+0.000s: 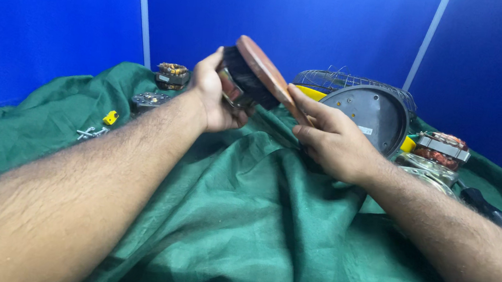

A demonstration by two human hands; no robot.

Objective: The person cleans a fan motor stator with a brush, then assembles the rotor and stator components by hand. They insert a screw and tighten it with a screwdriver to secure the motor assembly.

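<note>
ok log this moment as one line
left hand: holds metal part | right hand: holds wooden brush against part | surface: green cloth

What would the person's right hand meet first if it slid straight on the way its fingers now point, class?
The right hand points up and to the left along the wooden-backed brush it already touches. Past that, the left hand looks next in line, though depth is hard to judge from one view.
</note>
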